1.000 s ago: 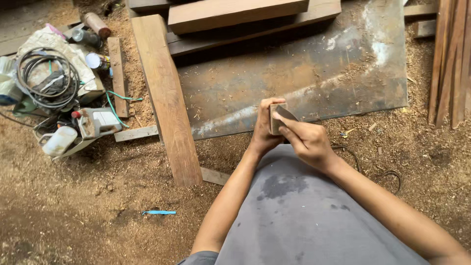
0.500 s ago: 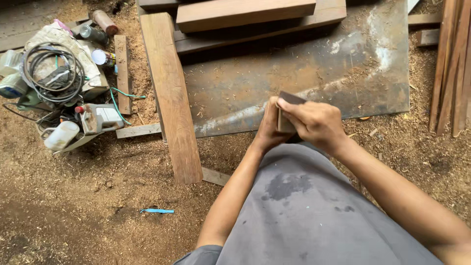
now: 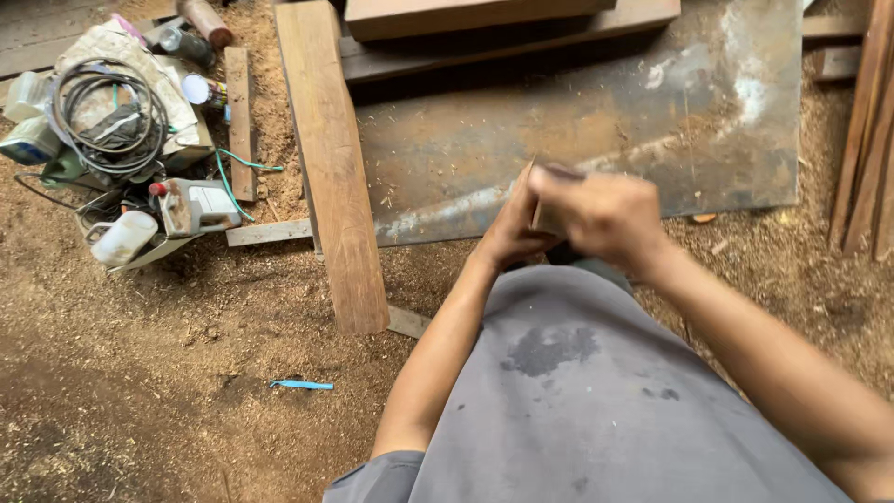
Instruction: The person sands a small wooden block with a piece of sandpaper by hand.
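Holding a small block (image 3: pixel 549 216) between both hands in front of the body, the person stands over a sawdust floor (image 3: pixel 186 373). The block is partly hidden and blurred; it looks like a short brownish piece with a dark top edge, but what it is made of cannot be told.

The step in hand seems to be handling or turning the block, up in the air above the edge of a rusty metal sheet (image 3: pixel 596 121). Any further move would likely call for a firm hold from one hand while the other shifts, since the piece is small and mostly covered.

The left hand (image 3: pixel 510 228) is curled on the block's left side, fingers closed against it. The right hand (image 3: pixel 605 216) is clenched over the top and right side, knuckles up, its grip closed on the block as well. How far the fingers wrap underneath is not visible.

A long plank (image 3: pixel 331 158) lies on the floor to the left of the sheet, with thicker boards (image 3: pixel 484 28) stacked at the top. Further left sits a heap with a coiled cable (image 3: pixel 107 112), and a small blue object (image 3: pixel 301 384) lies on the sawdust.
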